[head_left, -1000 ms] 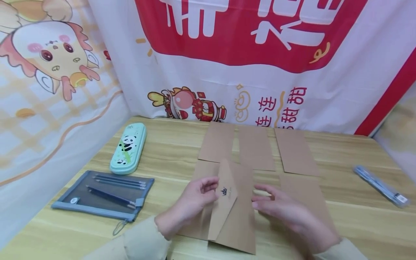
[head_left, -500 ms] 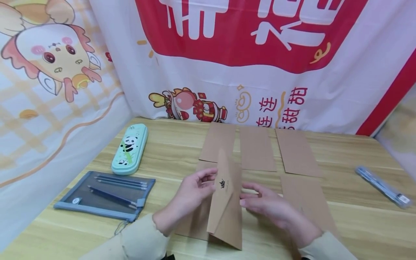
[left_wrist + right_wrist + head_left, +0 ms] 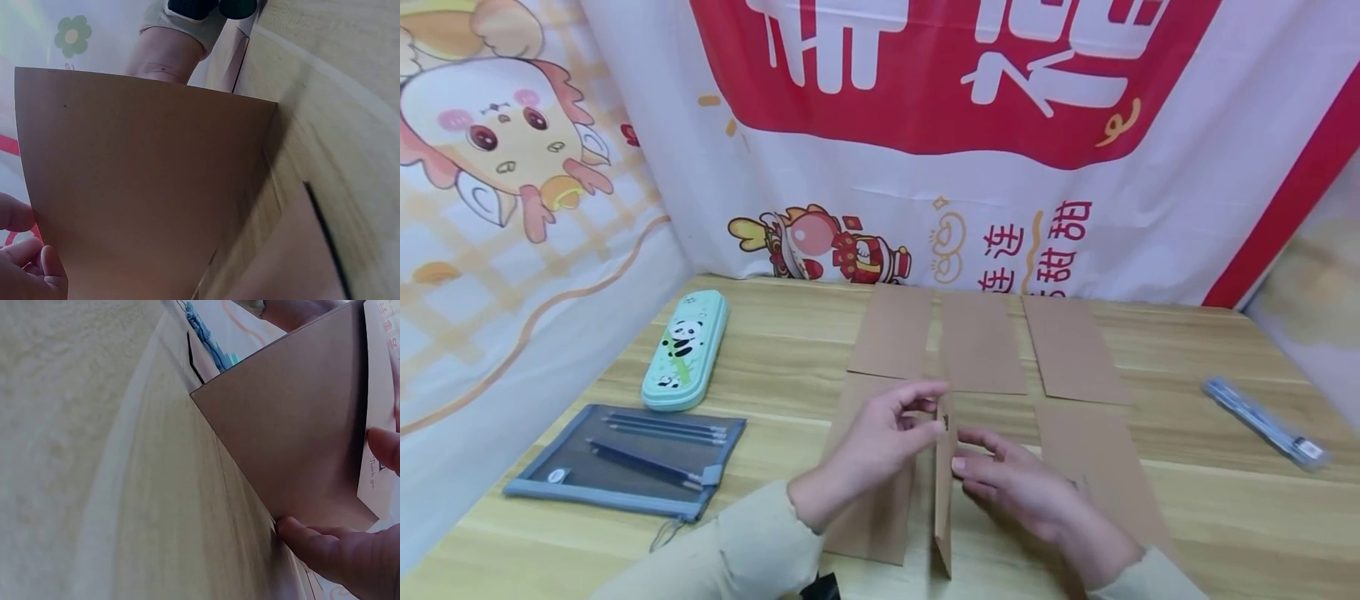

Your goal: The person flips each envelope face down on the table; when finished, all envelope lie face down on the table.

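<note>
An envelope (image 3: 137, 169) stands on edge between two hands, turned nearly edge-on to the person. The left hand's (image 3: 887, 433) fingers pinch its upper edge; the right hand's (image 3: 1022, 492) fingers, apart and relaxed, touch its other side, lower down. Whether its bottom edge meets the surface (image 3: 790, 333) cannot be told.

The left fingers look like the main hold: should they slacken, the envelope could tip flat. Too firm a push from the right fingers could crease the flap (image 3: 378, 381). A dipping sleeve (image 3: 1150, 579) could nudge neighbours askew: a left sheet (image 3: 876, 517) lies beneath the left fingers, a right sheet (image 3: 1112, 467) just right of the right fingers, and three far sheets (image 3: 985, 342) beyond both. The two nearer ones narrow the strip below the fingertips.

Well left of the left fingers are a mesh pouch (image 3: 572, 450) with pencils (image 3: 643, 465) and a pencil case (image 3: 685, 350); well right of the right fingers, a pen pack (image 3: 1262, 421).
</note>
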Action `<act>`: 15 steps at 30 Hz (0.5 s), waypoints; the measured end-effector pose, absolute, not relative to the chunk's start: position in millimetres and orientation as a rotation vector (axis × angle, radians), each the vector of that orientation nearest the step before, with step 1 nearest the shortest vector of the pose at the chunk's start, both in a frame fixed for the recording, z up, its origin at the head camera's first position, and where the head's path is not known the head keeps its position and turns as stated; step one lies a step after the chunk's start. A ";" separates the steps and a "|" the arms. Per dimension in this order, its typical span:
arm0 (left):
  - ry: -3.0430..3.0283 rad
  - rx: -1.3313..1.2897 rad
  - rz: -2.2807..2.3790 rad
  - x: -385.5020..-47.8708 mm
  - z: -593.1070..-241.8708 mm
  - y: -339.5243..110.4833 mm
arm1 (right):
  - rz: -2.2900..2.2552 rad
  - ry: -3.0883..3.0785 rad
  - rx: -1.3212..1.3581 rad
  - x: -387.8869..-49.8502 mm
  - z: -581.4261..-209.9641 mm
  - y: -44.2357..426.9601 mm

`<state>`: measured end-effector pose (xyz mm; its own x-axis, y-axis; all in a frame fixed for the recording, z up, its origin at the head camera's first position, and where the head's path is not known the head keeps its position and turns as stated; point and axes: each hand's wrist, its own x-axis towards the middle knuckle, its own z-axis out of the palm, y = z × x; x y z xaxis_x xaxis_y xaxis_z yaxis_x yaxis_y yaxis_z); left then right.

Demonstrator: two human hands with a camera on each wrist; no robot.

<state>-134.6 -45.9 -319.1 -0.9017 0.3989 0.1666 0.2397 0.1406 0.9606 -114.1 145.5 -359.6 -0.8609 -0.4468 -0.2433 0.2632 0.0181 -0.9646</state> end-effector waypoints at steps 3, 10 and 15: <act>2.283 0.688 1.840 -135.8 -317.3 -40.0 | -1.902 1.793 -0.198 -113.9 -360.5 147.4; 2.313 0.786 1.787 -138.3 -316.3 -32.1 | -1.918 1.889 -0.148 -107.1 -354.6 153.1; 2.302 0.807 1.793 -139.5 -316.5 -29.5 | -1.949 2.204 -0.043 -95.0 -332.9 153.5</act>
